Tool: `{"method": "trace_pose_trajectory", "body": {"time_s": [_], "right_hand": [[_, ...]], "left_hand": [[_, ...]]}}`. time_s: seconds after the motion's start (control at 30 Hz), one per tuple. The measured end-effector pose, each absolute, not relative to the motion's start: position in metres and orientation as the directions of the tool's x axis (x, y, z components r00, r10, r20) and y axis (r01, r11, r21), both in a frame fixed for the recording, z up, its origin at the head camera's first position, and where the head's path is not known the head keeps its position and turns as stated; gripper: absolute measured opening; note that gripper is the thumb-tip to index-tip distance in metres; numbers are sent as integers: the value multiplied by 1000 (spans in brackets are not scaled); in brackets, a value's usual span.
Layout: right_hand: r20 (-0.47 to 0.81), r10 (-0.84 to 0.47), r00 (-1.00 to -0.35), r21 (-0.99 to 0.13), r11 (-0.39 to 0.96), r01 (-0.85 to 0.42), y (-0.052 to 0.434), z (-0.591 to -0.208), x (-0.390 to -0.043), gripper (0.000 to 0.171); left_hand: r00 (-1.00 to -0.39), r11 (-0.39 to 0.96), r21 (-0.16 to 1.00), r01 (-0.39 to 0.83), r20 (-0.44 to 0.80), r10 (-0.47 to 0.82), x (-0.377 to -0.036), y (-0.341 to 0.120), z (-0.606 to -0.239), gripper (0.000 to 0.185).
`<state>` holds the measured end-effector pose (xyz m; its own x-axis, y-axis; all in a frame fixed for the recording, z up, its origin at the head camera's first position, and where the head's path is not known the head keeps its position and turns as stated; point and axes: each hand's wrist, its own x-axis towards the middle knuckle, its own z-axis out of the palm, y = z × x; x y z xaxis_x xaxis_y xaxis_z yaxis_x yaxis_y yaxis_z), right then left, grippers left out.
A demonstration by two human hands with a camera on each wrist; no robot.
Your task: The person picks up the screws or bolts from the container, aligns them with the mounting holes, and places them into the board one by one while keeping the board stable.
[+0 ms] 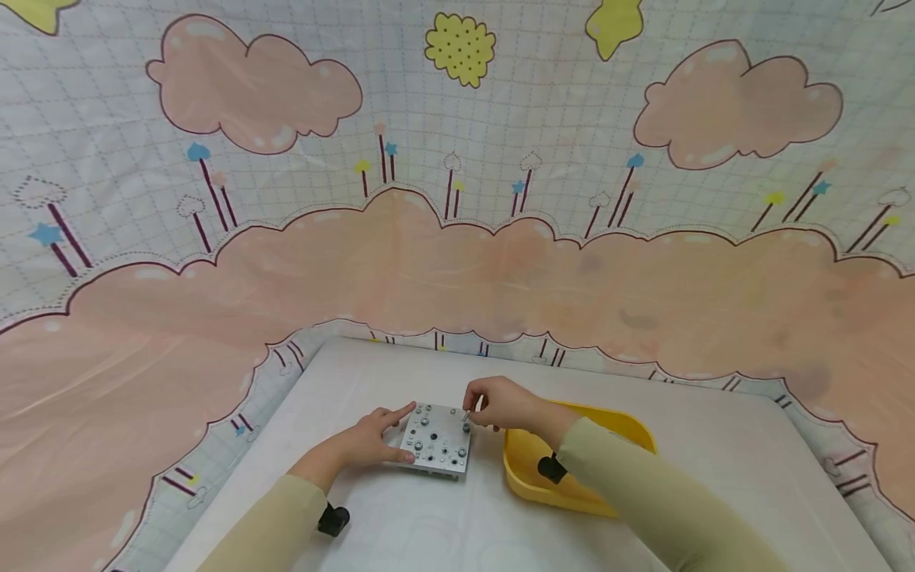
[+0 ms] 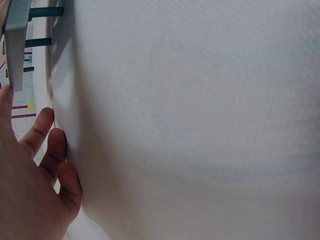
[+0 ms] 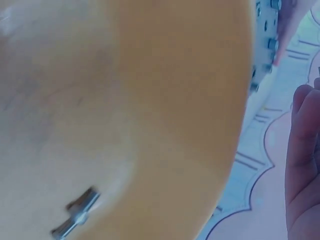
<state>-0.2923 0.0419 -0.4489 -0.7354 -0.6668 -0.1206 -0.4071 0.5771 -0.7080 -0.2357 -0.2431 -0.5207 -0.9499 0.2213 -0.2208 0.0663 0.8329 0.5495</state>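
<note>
A square silver metal plate [image 1: 439, 438] lies on the table, its top dotted with several socket-head screws and holes. Threaded screw ends [image 2: 46, 12] stick out of its underside. My left hand [image 1: 368, 439] holds the plate along its left side, index fingertip at the far corner and thumb at the near corner. Its other fingers rest loosely, low by the table in the left wrist view. Above the plate's far right corner, my right hand [image 1: 500, 403] pinches a small, slim silver metal piece [image 1: 466, 415], close over a screw head. Fingers partly hide that piece.
A yellow tray [image 1: 509, 465] stands right of the plate, under my right forearm. Inside it lies a small metal fitting [image 3: 76, 214], a shaft with a wider middle. The white table [image 1: 422, 532] backs onto a cloud-patterned curtain [image 1: 493, 270].
</note>
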Motion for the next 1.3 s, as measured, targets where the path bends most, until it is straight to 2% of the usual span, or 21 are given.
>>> {"method": "trace_pose_trajectory", "body": {"time_s": [0.6,1.3], "right_hand": [[-164,-676,-719,-660,616,-429,-14,-452,-290,9],[-215,-698,-683,-462,689,-559,-52,-453,-287,14]], "left_hand": [[-947,826,562,49,-238,218,-234,-239,-515,97],[-944,818,574,33,-250,214,-230,-243,-514,97]]}}
